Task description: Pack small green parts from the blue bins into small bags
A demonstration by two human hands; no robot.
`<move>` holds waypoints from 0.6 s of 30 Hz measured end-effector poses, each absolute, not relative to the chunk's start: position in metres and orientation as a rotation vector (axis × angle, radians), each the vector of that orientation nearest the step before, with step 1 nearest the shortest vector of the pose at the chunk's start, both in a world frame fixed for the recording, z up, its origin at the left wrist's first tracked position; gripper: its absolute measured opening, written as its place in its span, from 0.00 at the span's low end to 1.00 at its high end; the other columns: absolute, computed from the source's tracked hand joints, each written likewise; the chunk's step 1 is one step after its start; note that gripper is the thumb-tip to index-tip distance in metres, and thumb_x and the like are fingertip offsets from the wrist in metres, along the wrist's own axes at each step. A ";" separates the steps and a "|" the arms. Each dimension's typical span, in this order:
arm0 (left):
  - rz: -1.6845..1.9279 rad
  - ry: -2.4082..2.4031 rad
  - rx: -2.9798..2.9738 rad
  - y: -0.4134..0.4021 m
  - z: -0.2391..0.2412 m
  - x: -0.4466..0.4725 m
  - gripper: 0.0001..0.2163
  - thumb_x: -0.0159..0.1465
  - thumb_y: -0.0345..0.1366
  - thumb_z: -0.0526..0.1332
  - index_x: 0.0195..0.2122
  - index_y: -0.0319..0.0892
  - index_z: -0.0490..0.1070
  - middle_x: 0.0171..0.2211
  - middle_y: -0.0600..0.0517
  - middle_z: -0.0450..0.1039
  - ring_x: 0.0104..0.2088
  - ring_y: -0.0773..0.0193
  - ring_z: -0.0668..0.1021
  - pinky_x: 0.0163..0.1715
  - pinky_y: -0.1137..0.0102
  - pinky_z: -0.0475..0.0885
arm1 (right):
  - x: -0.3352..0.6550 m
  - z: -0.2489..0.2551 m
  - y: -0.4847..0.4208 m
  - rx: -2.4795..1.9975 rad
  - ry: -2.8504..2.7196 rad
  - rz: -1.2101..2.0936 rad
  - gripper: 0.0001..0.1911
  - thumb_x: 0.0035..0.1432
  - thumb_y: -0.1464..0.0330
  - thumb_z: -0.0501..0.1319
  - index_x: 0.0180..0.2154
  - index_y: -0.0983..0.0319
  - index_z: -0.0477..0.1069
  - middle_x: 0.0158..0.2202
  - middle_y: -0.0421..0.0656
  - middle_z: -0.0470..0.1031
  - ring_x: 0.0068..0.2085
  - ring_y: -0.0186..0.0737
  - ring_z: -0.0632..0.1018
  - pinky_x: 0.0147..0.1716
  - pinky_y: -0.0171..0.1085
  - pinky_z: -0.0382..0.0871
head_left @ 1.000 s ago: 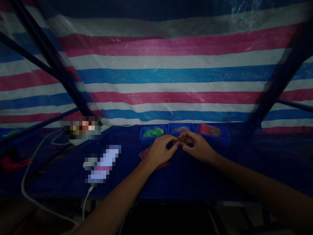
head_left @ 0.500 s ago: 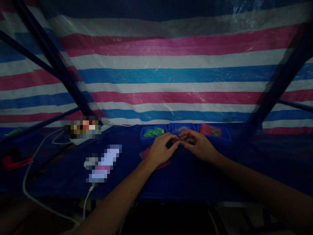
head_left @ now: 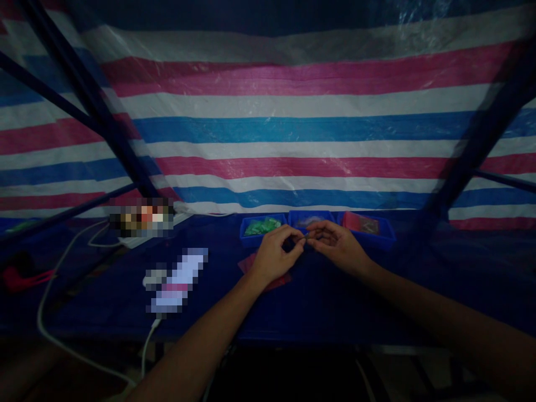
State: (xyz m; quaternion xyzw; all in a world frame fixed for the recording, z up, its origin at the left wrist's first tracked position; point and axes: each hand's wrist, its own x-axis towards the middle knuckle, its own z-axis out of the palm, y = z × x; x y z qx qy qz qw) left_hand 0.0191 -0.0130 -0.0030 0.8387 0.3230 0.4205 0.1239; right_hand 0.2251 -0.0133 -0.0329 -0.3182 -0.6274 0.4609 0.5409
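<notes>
My left hand (head_left: 277,254) and my right hand (head_left: 338,245) meet at the fingertips above the blue table, just in front of the bins. Both are closed in a pinch on something small and dark between them, too small and dim to name. Beneath my left hand lies a reddish, see-through plastic bag (head_left: 248,264), partly covered by the wrist. Behind the left hand stands a blue bin (head_left: 251,242) with green packets (head_left: 262,225). The middle blue bin (head_left: 302,214) holds clear stuff, and the right blue bin (head_left: 385,237) holds a red packet and brownish pieces.
On the left lie a blurred-out phone (head_left: 180,279) with a white cable (head_left: 144,349) and a small pale object (head_left: 154,278). A white power strip (head_left: 134,240) sits behind them. Striped sheeting (head_left: 293,128) hangs at the back between dark blue metal posts (head_left: 477,139).
The fingertips of both hands have shifted slightly, and the right hand's fingers are a little more curled around. Arms, bins and bag stay in place.
</notes>
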 end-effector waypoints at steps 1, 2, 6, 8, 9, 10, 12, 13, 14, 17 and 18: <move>1.225 0.935 2.442 -0.013 -0.003 0.019 0.03 0.67 0.32 0.63 0.38 0.43 0.76 0.35 0.52 0.76 0.36 0.62 0.77 0.38 0.65 0.70 | 0.226 -0.033 -0.013 -0.754 -1.504 1.079 0.16 0.56 0.65 0.72 0.47 0.57 0.75 0.41 0.42 0.78 0.42 0.38 0.80 0.46 0.41 0.76; 1.224 0.930 2.438 -0.014 -0.002 0.020 0.03 0.67 0.32 0.63 0.38 0.43 0.76 0.35 0.52 0.77 0.35 0.62 0.77 0.38 0.66 0.70 | 0.226 -0.033 -0.013 -0.754 -1.522 1.062 0.16 0.57 0.65 0.71 0.47 0.57 0.75 0.42 0.43 0.78 0.43 0.39 0.80 0.46 0.41 0.76; 1.200 0.907 2.430 -0.016 0.000 0.021 0.03 0.66 0.31 0.62 0.39 0.43 0.76 0.36 0.51 0.77 0.36 0.62 0.77 0.38 0.66 0.70 | 0.227 -0.031 -0.015 -0.769 -1.609 1.007 0.14 0.58 0.66 0.69 0.47 0.58 0.74 0.42 0.43 0.77 0.43 0.40 0.79 0.45 0.41 0.75; 1.180 0.878 2.429 -0.017 0.000 0.021 0.04 0.66 0.30 0.63 0.39 0.42 0.76 0.36 0.51 0.77 0.37 0.61 0.77 0.39 0.66 0.70 | 0.227 -0.029 -0.017 -0.790 -1.647 0.985 0.14 0.58 0.68 0.68 0.46 0.58 0.74 0.40 0.41 0.76 0.40 0.38 0.79 0.43 0.40 0.75; 1.169 0.860 2.426 -0.017 0.000 0.022 0.04 0.66 0.30 0.63 0.39 0.42 0.77 0.37 0.51 0.77 0.37 0.61 0.77 0.39 0.66 0.71 | 0.227 -0.028 -0.018 -0.798 -1.660 0.978 0.13 0.58 0.69 0.67 0.46 0.58 0.73 0.39 0.41 0.76 0.39 0.38 0.78 0.43 0.39 0.75; 1.159 0.846 2.420 -0.017 0.000 0.022 0.04 0.66 0.30 0.62 0.40 0.42 0.77 0.37 0.50 0.77 0.38 0.61 0.78 0.39 0.65 0.71 | 0.227 -0.027 -0.020 -0.800 -1.668 0.974 0.13 0.58 0.69 0.67 0.46 0.58 0.73 0.39 0.41 0.75 0.39 0.38 0.78 0.43 0.39 0.75; 1.140 0.834 2.400 -0.016 -0.001 0.022 0.05 0.66 0.30 0.62 0.40 0.43 0.77 0.38 0.50 0.78 0.38 0.61 0.78 0.39 0.65 0.71 | 0.227 -0.026 -0.021 -0.793 -1.668 0.979 0.13 0.57 0.70 0.67 0.45 0.58 0.72 0.39 0.41 0.75 0.40 0.38 0.78 0.44 0.40 0.74; 1.130 0.837 2.391 -0.016 -0.002 0.021 0.05 0.67 0.31 0.62 0.41 0.43 0.77 0.38 0.50 0.78 0.38 0.61 0.78 0.39 0.65 0.72 | 0.226 -0.025 -0.021 -0.789 -1.665 0.983 0.13 0.57 0.70 0.67 0.45 0.58 0.72 0.40 0.41 0.75 0.41 0.38 0.78 0.45 0.41 0.74; 1.123 0.842 2.385 -0.015 -0.002 0.021 0.05 0.67 0.31 0.62 0.41 0.43 0.77 0.38 0.50 0.78 0.38 0.60 0.78 0.39 0.66 0.72 | 0.226 -0.025 -0.021 -0.788 -1.662 0.989 0.13 0.56 0.70 0.67 0.45 0.58 0.71 0.40 0.41 0.74 0.41 0.38 0.78 0.45 0.41 0.74; 1.094 0.853 2.405 -0.014 -0.004 0.021 0.05 0.66 0.30 0.62 0.41 0.44 0.76 0.38 0.51 0.78 0.38 0.61 0.78 0.39 0.65 0.72 | 0.226 -0.025 -0.020 -0.793 -1.665 1.010 0.13 0.56 0.70 0.67 0.44 0.58 0.71 0.39 0.41 0.73 0.40 0.38 0.77 0.45 0.41 0.74; 1.087 0.854 2.420 -0.014 -0.004 0.021 0.05 0.67 0.30 0.62 0.41 0.44 0.76 0.38 0.51 0.78 0.39 0.60 0.78 0.40 0.65 0.72 | 0.226 -0.026 -0.019 -0.795 -1.667 1.012 0.13 0.56 0.70 0.66 0.44 0.58 0.71 0.39 0.40 0.73 0.40 0.38 0.77 0.45 0.41 0.73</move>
